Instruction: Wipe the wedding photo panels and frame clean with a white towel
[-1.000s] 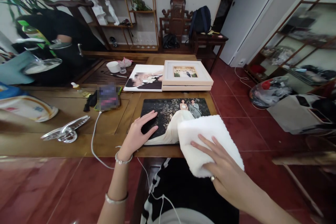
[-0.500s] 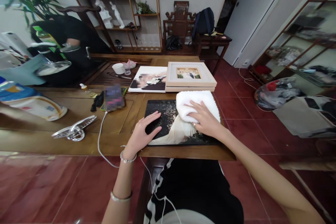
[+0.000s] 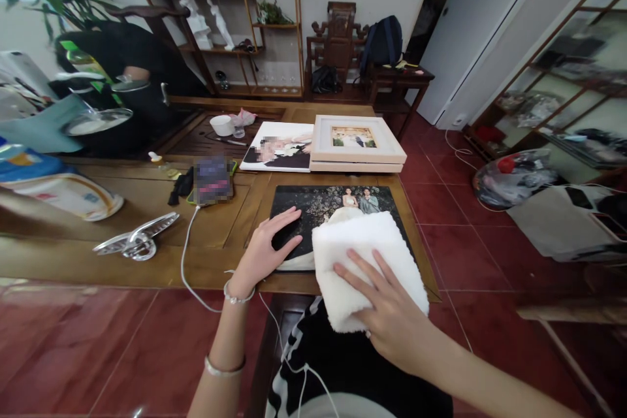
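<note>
Tabletop (image 3: 218, 262): left hand (image 3: 260, 249), gripping nothing, braces left side of photo panel (image 3: 306, 199); right hand (image 3: 389, 307), grasping cloth (image 3: 362, 233), should press evenly.

No text can be read: the red marks on the blue-and-white package (image 3: 59, 191), well apart from the table's (image 3: 142, 275) right edge, are too blurred.
</note>
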`<state>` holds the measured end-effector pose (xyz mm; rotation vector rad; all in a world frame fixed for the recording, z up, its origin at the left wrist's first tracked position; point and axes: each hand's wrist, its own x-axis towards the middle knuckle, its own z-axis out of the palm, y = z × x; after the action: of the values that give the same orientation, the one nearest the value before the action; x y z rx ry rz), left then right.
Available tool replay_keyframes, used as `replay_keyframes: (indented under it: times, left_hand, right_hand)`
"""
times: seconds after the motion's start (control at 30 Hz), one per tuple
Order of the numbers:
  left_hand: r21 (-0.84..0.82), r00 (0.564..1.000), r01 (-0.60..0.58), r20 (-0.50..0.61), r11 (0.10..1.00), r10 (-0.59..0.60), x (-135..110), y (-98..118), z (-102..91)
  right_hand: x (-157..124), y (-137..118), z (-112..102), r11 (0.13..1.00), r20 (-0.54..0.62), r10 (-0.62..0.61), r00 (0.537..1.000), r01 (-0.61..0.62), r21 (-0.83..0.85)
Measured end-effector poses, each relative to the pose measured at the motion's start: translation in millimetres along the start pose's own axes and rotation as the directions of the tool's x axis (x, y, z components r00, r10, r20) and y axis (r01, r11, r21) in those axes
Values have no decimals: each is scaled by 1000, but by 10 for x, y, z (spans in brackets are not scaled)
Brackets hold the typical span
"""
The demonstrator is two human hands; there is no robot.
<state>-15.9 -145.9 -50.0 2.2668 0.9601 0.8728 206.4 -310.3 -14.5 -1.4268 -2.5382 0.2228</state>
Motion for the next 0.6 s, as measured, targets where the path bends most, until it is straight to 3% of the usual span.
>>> replay_keyframes:
  times: [0.17,0.5,0.6]
  left_hand:
    - [-13,999,-1,-38,1000,0,1,-6,8]
    - [-22,1000,23,-11,999,-23,-6,-77,33]
    - [-37,999,39,-13,999,-39,-11,-79,30]
  right_hand:
    - [174,124,-65,1000,29,9,1000,-10,10]
    - [935,823,-140,988,-56,144,988,-146,-44]
    - [991,844,-131,982,-57,164,985,-169,-84]
